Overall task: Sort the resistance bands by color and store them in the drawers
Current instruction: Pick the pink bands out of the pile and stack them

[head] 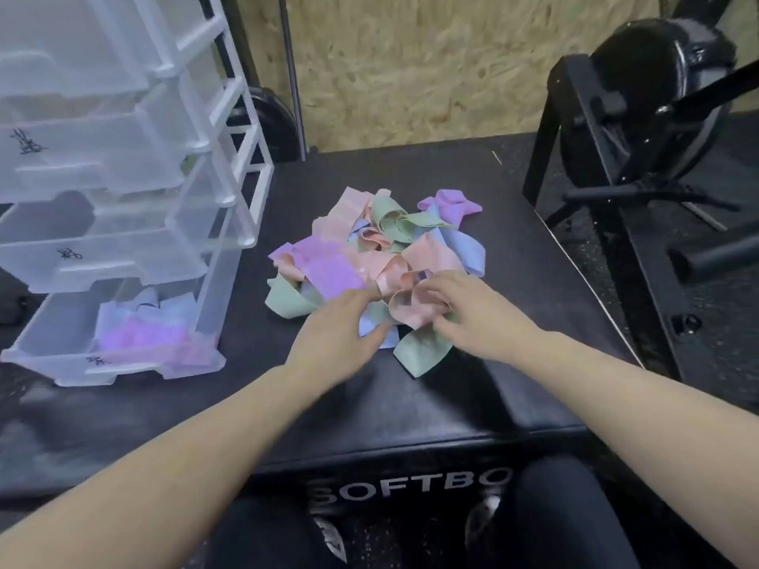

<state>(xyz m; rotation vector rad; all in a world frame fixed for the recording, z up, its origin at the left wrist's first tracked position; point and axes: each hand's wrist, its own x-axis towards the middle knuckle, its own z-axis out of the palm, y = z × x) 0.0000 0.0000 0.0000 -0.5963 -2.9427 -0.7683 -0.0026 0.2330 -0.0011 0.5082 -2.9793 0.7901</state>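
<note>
Your right hand [441, 312] has its fingers curled into a looped pink band [410, 310] at the near edge of the pile [382, 256], pinching it. Your left hand [341, 326] lies beside it, fingers reaching under the same pink loop; whether they pinch or only touch, you cannot tell

Bands look thin, soft, light and floppy: wide flat loops that fold and snag on each other. Likely a bit tacky, so expect neighbours to drag along. Take one band by a free loop edge and lift it clear, rather than grabbing a bunch

The pile sits mid-top on the black padded box [513, 281]: pink, green, purple and blue mixed. The drawer unit [123, 199] stands to the left; the bottom drawer [61, 351] is pulled out, holding purple and pale bands
</note>
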